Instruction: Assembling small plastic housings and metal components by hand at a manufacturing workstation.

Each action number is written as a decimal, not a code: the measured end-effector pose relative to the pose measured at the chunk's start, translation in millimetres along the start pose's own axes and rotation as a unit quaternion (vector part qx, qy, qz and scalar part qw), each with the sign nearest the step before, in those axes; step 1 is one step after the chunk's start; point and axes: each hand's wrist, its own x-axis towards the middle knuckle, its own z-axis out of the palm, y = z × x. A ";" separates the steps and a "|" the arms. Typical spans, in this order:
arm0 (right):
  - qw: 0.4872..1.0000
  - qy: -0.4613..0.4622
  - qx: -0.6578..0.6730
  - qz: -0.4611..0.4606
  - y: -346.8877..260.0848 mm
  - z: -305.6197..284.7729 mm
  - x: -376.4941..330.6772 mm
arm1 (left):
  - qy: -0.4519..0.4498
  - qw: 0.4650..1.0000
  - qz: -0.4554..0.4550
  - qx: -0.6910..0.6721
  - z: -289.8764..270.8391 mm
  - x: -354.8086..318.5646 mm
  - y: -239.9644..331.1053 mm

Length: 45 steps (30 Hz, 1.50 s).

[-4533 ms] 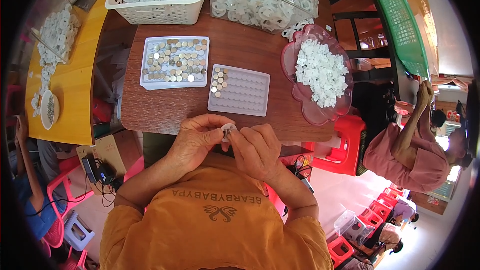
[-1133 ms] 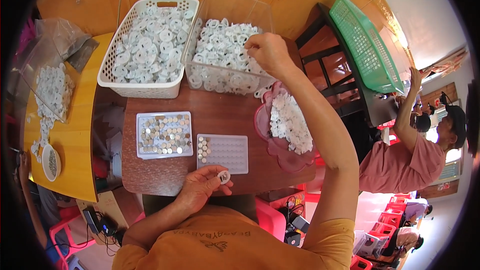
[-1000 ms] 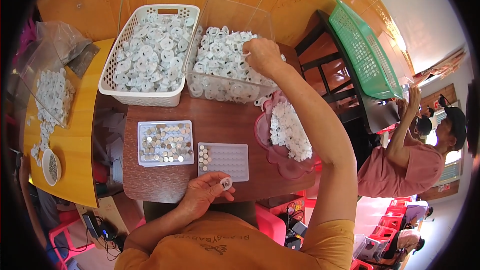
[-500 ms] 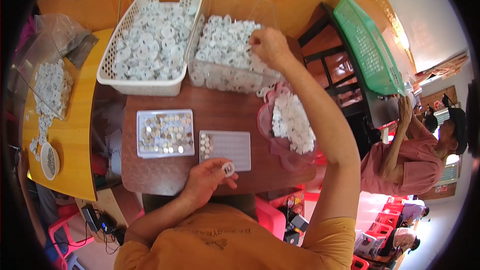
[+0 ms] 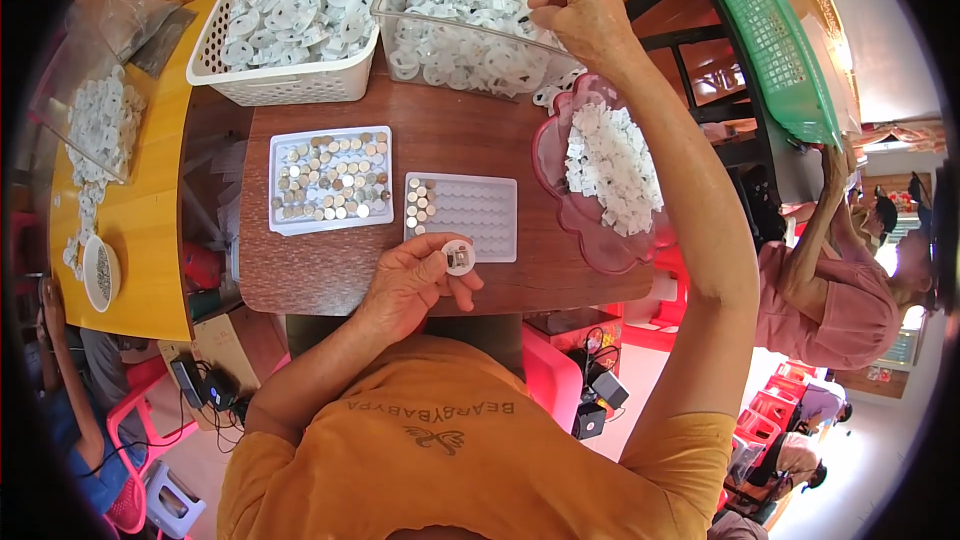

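Note:
My left hand is closed on a round white plastic disc with a small metal piece in its middle, held between thumb and fingers above the table's near edge. My right hand is raised at the right side of a clear plastic bin full of white plastic parts. Its fingers are pinched together; what they hold, if anything, is hidden. Just beyond my left hand lies a white ridged tray with several silvery round metal discs along its left side. Another white tray, to its left, carries many more such discs.
A pink petal-edged dish of small white pieces sits under my right forearm. A white basket of round parts stands at the back left. On the yellow table is a white bowl. A co-worker touches a green basket.
The view has tilted, so the table sits higher in the picture. My right hand has shifted from over the bin's contents to its right edge. The left hand still holds the disc.

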 end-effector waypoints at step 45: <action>0.996 -0.088 -0.014 -0.031 5.9 14.3 5.6 | -0.021 0.999 0.018 0.017 -3.5 -1.5 -2.1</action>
